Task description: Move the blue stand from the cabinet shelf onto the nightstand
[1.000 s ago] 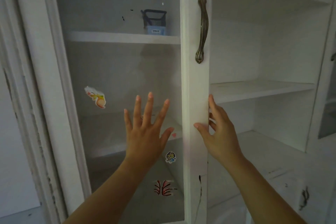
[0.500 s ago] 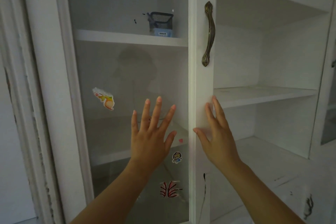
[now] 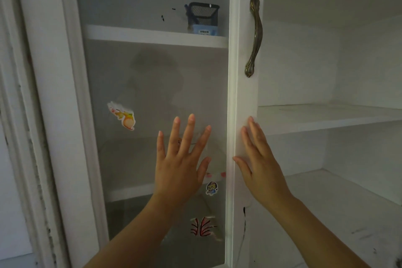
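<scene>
Bronze handle mounted upright on white door stile. Cartoon stickers affixed to glass pane, left of stile.

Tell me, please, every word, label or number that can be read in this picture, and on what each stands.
Blue stand: one dark printed line on its light blue base, too blurred to read.
Stickers on the glass door: cartoon figures and red strokes, no lettering that I can make out.
Nothing else carries text.

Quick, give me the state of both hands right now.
Left hand: open, fingers spread over the glass door, holding nothing.
Right hand: open, flat against the door frame, holding nothing.
</scene>
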Motion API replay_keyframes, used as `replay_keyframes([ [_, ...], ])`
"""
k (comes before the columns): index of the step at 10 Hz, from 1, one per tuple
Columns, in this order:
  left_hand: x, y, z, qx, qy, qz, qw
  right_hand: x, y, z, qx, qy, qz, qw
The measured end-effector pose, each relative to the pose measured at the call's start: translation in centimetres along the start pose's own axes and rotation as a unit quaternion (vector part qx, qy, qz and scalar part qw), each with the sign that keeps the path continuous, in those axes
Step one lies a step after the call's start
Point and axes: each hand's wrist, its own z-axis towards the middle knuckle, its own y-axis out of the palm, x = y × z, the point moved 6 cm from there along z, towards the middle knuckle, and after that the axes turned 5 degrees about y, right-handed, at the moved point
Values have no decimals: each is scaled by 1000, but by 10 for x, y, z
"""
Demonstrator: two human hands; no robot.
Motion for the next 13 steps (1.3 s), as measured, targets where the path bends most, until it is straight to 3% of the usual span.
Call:
replay_keyframes([
  [7, 2, 6, 1, -51, -52, 83, 994, 19, 20, 10, -1, -50, 81, 995],
  [9, 7, -1, 2, -109, -80, 84, 987, 23, 19, 10, -11, -67, 109, 992],
  [11, 9, -25, 2, -189, -70, 94, 975, 25, -3, 10, -77, -100, 148, 981],
  [13, 30, -75, -7, -181, -76, 37, 980, 20, -61, 4, -87, -101, 205, 970],
])
